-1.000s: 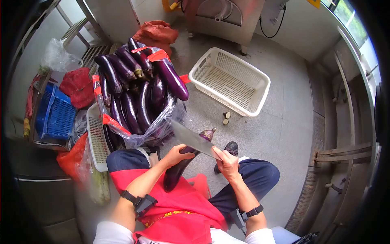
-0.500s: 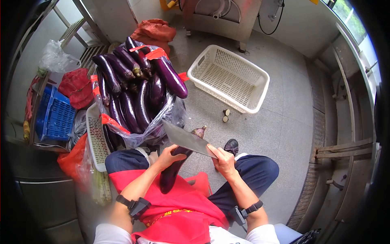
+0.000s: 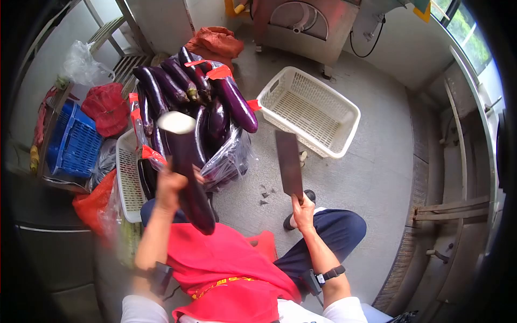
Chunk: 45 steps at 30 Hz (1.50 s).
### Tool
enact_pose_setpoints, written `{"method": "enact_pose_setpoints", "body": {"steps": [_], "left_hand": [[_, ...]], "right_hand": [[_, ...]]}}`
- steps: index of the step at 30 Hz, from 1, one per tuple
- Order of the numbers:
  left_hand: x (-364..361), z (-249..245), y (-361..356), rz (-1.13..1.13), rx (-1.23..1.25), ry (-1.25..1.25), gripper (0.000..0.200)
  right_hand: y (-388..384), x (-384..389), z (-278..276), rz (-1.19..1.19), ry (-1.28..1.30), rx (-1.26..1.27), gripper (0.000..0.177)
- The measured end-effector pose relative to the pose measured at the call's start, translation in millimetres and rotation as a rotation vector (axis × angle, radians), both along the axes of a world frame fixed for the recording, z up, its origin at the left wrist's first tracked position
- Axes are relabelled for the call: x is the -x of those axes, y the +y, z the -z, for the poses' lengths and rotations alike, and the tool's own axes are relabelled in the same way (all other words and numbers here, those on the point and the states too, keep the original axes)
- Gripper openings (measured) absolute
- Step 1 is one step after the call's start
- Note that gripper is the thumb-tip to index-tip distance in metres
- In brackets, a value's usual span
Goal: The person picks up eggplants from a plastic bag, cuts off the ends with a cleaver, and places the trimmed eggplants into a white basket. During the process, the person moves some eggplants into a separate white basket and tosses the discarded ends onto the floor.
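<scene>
My left hand (image 3: 171, 188) is wrapped around an eggplant (image 3: 194, 199), raised above my lap and somewhat blurred. Its upper end is sliced off, baring a pale round face. In my right hand (image 3: 303, 212) is a cleaver (image 3: 289, 161), blade pointing up and away over the floor, apart from the eggplant. Left of centre, many whole eggplants (image 3: 200, 134) fill a plastic-lined crate (image 3: 129, 177). A white basket (image 3: 353, 126) stands on the floor beyond the cleaver. Small dark scraps (image 3: 264, 203) lie on the floor between my hands.
Pale cut pieces (image 3: 303, 156) lie by the white basket. Left of the crate are a blue basket (image 3: 75, 142), red bags (image 3: 105, 107) and an orange bag (image 3: 97, 199). A metal machine (image 3: 301, 32) stands at the back. Metal framing (image 3: 458, 210) lines the right wall.
The eggplant's stem end has come off, and dark scraps now show on the floor. My left hand lifted the eggplant up and left; the cleaver moved right, away from it, and turned upright.
</scene>
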<state>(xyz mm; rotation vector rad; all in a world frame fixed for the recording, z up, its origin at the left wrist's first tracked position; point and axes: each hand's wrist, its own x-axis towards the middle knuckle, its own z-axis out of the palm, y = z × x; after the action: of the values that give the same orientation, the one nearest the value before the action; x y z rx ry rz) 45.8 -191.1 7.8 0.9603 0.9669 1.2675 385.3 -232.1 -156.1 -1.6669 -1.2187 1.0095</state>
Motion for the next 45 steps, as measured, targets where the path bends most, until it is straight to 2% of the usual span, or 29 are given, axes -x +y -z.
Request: {"method": "enact_pose_setpoints", "body": {"steps": [1,3,5,6,8,9,10,11,12,13,15,16,18,19,21,22,23,24,25,27,29,32,36,37,39,41,43,44,45], "left_hand": [[26.2,-0.7,4.0,-0.080,-0.119,-0.087,0.042],[56.7,-48.4,3.5,-0.314,-0.168,-0.357,0.047],[117.3,-56.9,-4.9,-0.573,-0.166,-0.376,0.048],[148.7,-48.7,-10.7,-0.656,-0.146,-0.343,0.044],[226.5,1.8,-31.7,-0.888,-0.099,-0.301,0.033],[267.9,41.0,-44.7,-0.964,-0.037,-0.348,0.030],[331.8,109.2,-60.0,-1.030,0.017,-0.340,0.033],[310.5,111.5,-70.1,-1.224,0.329,-0.352,0.037],[325.9,147.0,-82.3,-1.290,0.430,-0.371,0.042],[318.3,158.3,-88.4,-1.333,0.497,-0.400,0.042],[329.5,187.8,-103.4,-1.163,0.383,-0.468,0.040],[325.7,182.5,-95.5,-1.039,0.294,-0.313,0.041],[291.8,113.3,-50.1,-1.035,0.303,0.012,0.045],[271.3,90.6,-18.8,-1.219,0.285,0.199,0.042],[216.1,27.7,32.5,-0.925,-0.098,0.414,0.026],[187.1,5.3,53.9,-0.708,-0.121,0.492,0.019],[156.0,-1.2,76.2,-0.592,-0.063,0.505,0.014],[127.8,4.0,93.1,-0.431,-0.007,0.525,0.016],[109.2,32.9,114.6,-0.296,0.125,0.646,0.031],[68.3,83.0,135.1,-0.199,0.221,1.223,0.055],[43.6,103.3,138.2,-0.215,0.350,1.318,0.072],[28.5,100.7,145.8,-0.140,0.540,1.392,0.079],[27.0,86.0,149.3,-0.329,0.551,1.315,0.067],[34.7,94.8,146.7,-0.430,0.437,1.338,0.065],[42.7,92.5,125.9,-0.496,0.263,1.277,0.064],[40.1,70.7,105.4,-0.545,0.134,1.192,0.062],[33.0,47.4,90.1,-0.586,-0.149,0.786,0.057],[26.3,28.8,82.5,-0.596,-0.292,0.805,0.056],[22.6,13.5,77.6,-0.517,-0.348,0.686,0.057]], "right_hand": [[1.8,-1.0,1.8,0.061,0.082,0.000,0.013],[5.5,-3.0,10.9,0.165,0.256,0.005,0.012],[9.4,-7.8,29.8,0.261,0.287,-0.049,0.014],[9.6,-9.1,17.9,0.293,0.189,0.031,0.017],[12.2,-0.2,-8.0,0.307,0.204,0.079,0.023],[11.7,-2.8,2.0,0.314,0.293,0.113,0.018],[10.2,-4.1,12.0,0.311,0.424,0.066,0.014],[10.1,-0.5,7.4,0.306,0.403,0.074,0.012],[9.8,-1.7,12.6,0.290,0.406,0.066,0.015],[10.4,-4.1,16.7,0.284,0.405,0.053,0.018],[11.2,-4.6,22.1,0.260,0.410,0.023,0.018],[11.8,-4.3,23.6,0.247,0.412,0.013,0.018],[14.2,-0.3,25.1,0.230,0.399,0.021,0.018],[15.8,2.6,25.3,0.223,0.398,0.025,0.018],[16.8,10.7,18.4,0.208,0.385,0.049,0.016],[17.8,17.8,8.6,0.206,0.377,0.063,0.014],[19.7,22.3,3.1,0.206,0.371,0.073,0.013],[19.8,22.0,4.8,0.183,0.375,0.071,0.013],[18.5,22.1,4.2,0.171,0.351,0.072,0.014],[17.3,21.2,0.5,0.150,0.296,0.060,0.017],[13.3,15.1,2.8,0.114,0.239,0.018,0.018],[9.7,6.8,2.4,0.084,0.254,0.034,0.016],[8.6,1.0,2.8,0.109,0.303,0.039,0.013],[8.5,-0.5,1.1,0.117,0.306,0.040,0.013],[9.1,-3.5,5.4,0.148,0.354,0.038,0.013],[10.5,-2.3,0.2,0.166,0.386,0.044,0.013],[11.9,0.0,0.7,0.170,0.375,0.016,0.014],[11.9,1.6,-0.4,0.177,0.377,0.013,0.015],[12.3,3.6,-3.4,0.181,0.377,0.008,0.015]]}}
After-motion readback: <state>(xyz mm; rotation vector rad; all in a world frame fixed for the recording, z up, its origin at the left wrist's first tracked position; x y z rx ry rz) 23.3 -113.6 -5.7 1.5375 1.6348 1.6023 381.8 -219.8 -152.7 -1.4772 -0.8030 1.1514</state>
